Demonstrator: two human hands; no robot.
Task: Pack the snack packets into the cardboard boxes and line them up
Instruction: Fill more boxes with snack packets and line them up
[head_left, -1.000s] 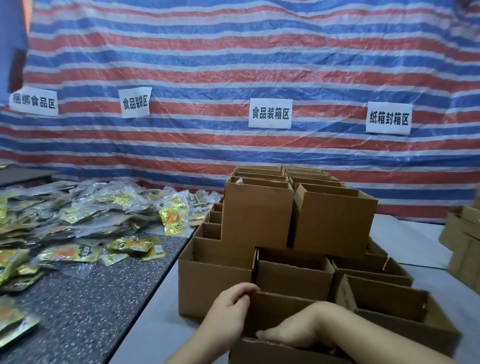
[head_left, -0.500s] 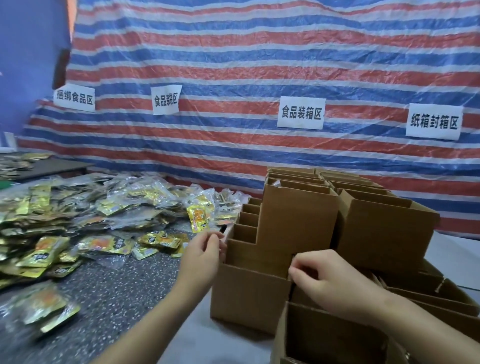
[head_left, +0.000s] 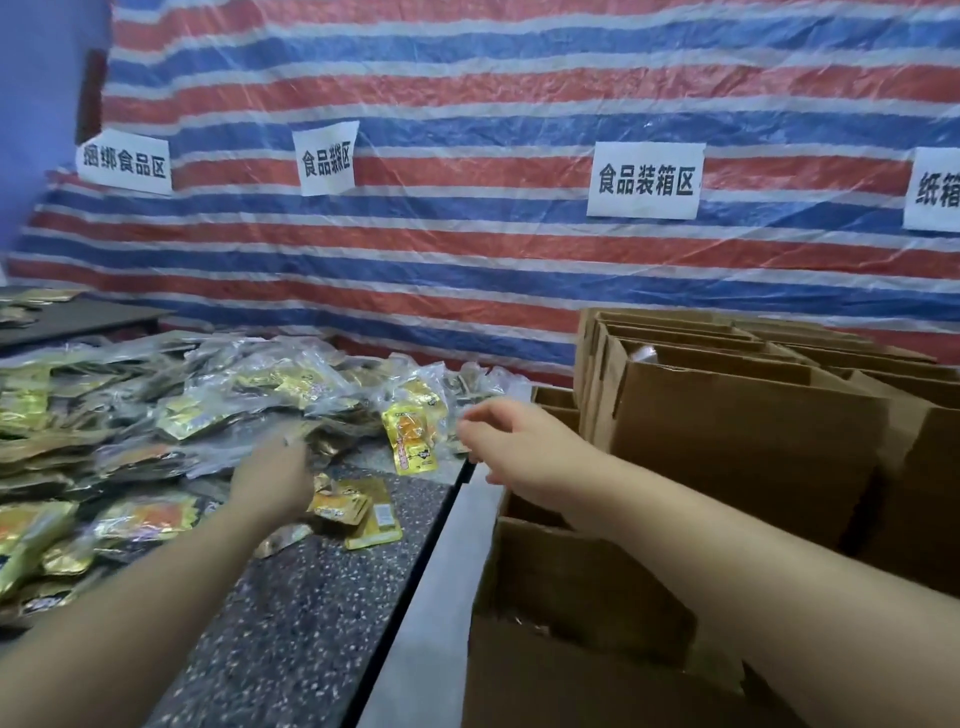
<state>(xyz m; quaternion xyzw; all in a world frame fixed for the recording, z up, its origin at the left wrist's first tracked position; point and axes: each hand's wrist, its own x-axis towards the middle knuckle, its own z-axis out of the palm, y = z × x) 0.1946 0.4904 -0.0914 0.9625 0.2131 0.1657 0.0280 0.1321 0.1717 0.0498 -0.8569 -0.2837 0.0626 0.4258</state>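
Left hand (head_left: 272, 480): fingers hidden, grip unclear, over snack packets (head_left: 332, 506) near table edge.
Right hand (head_left: 511, 447): loose, empty.
Advice: take packets squarely before boxes (head_left: 727, 431).

Packing workshop: zone signs (head_left: 645, 180), cartons (head_left: 737, 441)

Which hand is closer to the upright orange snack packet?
Right. The right hand hovers just beside the orange packet; the left hand is lower, further away, over the pile.
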